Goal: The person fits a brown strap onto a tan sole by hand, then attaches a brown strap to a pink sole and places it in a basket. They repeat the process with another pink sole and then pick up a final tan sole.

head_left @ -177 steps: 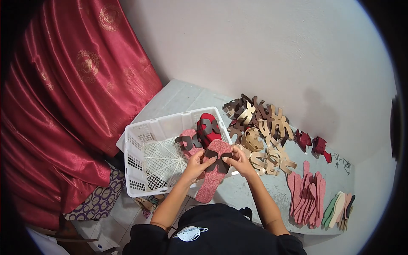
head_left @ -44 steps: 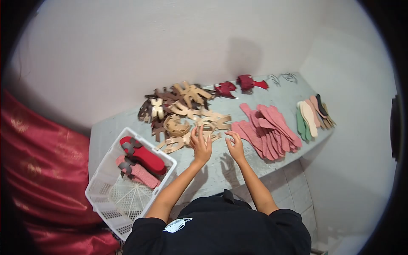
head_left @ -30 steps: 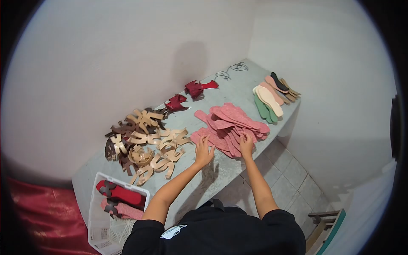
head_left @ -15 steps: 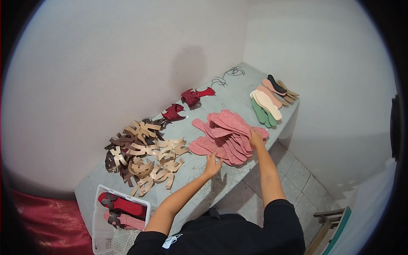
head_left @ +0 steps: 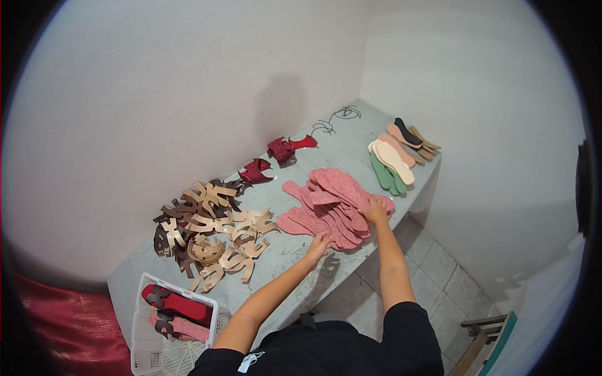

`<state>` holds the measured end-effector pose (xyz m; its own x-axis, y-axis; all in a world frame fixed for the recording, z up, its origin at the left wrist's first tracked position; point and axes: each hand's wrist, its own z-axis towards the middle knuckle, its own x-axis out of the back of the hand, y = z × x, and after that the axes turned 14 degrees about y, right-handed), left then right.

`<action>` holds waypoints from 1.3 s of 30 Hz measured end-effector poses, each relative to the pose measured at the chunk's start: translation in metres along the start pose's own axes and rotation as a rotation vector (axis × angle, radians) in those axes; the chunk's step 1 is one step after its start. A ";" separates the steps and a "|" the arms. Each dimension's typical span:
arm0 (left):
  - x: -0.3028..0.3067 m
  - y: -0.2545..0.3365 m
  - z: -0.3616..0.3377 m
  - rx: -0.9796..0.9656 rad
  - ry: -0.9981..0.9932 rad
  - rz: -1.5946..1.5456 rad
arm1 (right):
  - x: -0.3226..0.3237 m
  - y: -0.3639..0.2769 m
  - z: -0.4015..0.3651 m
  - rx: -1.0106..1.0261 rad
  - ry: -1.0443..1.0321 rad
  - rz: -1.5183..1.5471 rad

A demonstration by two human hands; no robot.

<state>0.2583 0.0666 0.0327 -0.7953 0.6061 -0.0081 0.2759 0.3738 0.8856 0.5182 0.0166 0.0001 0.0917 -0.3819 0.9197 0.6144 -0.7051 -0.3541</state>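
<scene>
A loose heap of pink speckled shoe insoles (head_left: pixel 335 203) lies fanned out on the grey table. My right hand (head_left: pixel 376 210) grips insoles at the heap's right side, its fingers partly hidden among them. At the near left edge of the heap is my left hand (head_left: pixel 320 246), fingers a little apart and touching the insoles' rims. Left of the heap lies a tangle of beige and brown sandal straps (head_left: pixel 216 229).
Red strap pieces (head_left: pixel 282 149) lie along the wall, near thin black cord (head_left: pixel 345 113). Green, cream and black insoles (head_left: pixel 395 160) are at the far right. A white basket (head_left: pixel 141 313) holds finished-looking sandals (head_left: pixel 182 307). The table (head_left: pixel 295 288) ends close to my body.
My left hand has moved slightly right, against the heap's edge. My right hand has shifted slightly down on the insoles. The camera view has tilted a little.
</scene>
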 end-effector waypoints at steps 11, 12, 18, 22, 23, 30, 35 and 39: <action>0.005 0.002 0.015 0.081 -0.014 -0.363 | 0.008 -0.055 -0.081 0.013 0.533 0.241; 0.006 0.002 0.015 0.093 -0.003 -0.435 | 0.008 -0.064 -0.096 0.003 0.566 0.305; 0.046 0.014 0.008 -0.153 0.062 -0.538 | 0.001 -0.126 -0.185 0.130 0.623 0.561; 0.086 0.019 -0.010 -0.291 0.182 -0.575 | 0.002 -0.166 -0.220 0.178 0.527 0.689; 0.098 0.015 -0.015 -0.274 0.198 -0.586 | -0.002 -0.173 -0.227 0.200 0.496 0.705; 0.176 -0.013 -0.052 -0.378 0.441 -0.638 | -0.019 -0.205 -0.251 0.458 0.139 0.824; 0.234 -0.044 -0.083 -0.357 0.589 -0.568 | -0.035 -0.217 -0.246 0.583 -0.017 0.896; 0.269 -0.051 -0.105 -0.431 0.722 -0.537 | -0.045 -0.241 -0.219 0.690 -0.039 0.886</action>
<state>-0.0267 0.1370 0.0338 -0.9343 -0.1945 -0.2988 -0.3219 0.0998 0.9415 0.1944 0.0734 0.0066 0.7288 -0.5565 0.3989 0.6211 0.2923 -0.7272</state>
